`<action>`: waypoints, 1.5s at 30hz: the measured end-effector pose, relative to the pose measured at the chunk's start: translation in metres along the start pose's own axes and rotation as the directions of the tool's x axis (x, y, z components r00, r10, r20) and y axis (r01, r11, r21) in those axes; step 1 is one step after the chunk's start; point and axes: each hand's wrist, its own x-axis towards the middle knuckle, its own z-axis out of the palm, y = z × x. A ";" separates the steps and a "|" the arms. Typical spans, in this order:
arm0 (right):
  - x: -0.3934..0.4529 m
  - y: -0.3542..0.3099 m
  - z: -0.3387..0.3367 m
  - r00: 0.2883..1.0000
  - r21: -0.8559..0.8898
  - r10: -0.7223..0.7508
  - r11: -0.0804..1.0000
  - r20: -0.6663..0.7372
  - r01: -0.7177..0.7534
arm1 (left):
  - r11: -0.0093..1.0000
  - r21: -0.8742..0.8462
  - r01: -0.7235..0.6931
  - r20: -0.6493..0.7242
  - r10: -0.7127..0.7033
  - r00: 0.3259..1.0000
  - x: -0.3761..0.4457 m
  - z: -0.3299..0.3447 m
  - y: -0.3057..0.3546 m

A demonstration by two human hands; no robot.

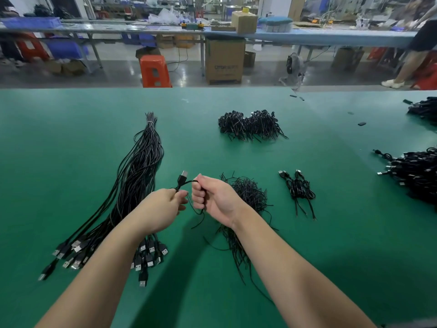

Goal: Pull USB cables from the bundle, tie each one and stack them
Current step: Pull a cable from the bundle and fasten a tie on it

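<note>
Above the green table [71, 138], the right hand [214, 197] is curled in a fist round coils of a black USB cable [186, 184], whose plug [183, 177] sticks up at 11 o'clock from the fist; the left hand [163, 209] pinches the same cable just below the plug, and a loose tail hangs down between the hands. The long bundle [137, 181] lies at 9 o'clock of the hands, plugs toward the person; a pile of thin black ties [248, 195] sits under the right wrist; the small stack of tied cables [299, 188] lies at 3 o'clock; a bigger tied heap [250, 125] rests at 1 o'clock.
</note>
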 end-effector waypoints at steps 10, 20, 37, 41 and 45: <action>-0.003 -0.007 0.011 0.998 -0.297 -0.026 0.954 0.056 0.042 | 0.192 -0.864 -0.466 -0.491 -0.111 0.864 0.001 -0.022 0.059; -0.002 -0.043 -0.005 0.997 -0.129 -0.075 0.989 0.029 0.078 | 0.853 -0.451 -0.262 0.271 0.411 0.870 -0.030 -0.060 0.049; -0.022 -0.022 0.013 0.990 -0.419 -0.091 0.899 0.111 0.130 | 0.336 -0.909 -0.246 -0.225 0.102 0.969 -0.006 0.001 0.050; -0.027 -0.005 0.008 0.996 -0.678 -0.090 0.731 0.019 0.079 | 0.222 -0.949 -0.223 -0.214 0.063 0.975 -0.003 -0.003 0.050; -0.028 -0.005 0.009 0.989 -0.777 -0.145 0.623 0.005 0.095 | 0.262 -0.949 -0.177 -0.164 0.069 0.984 -0.006 0.000 0.045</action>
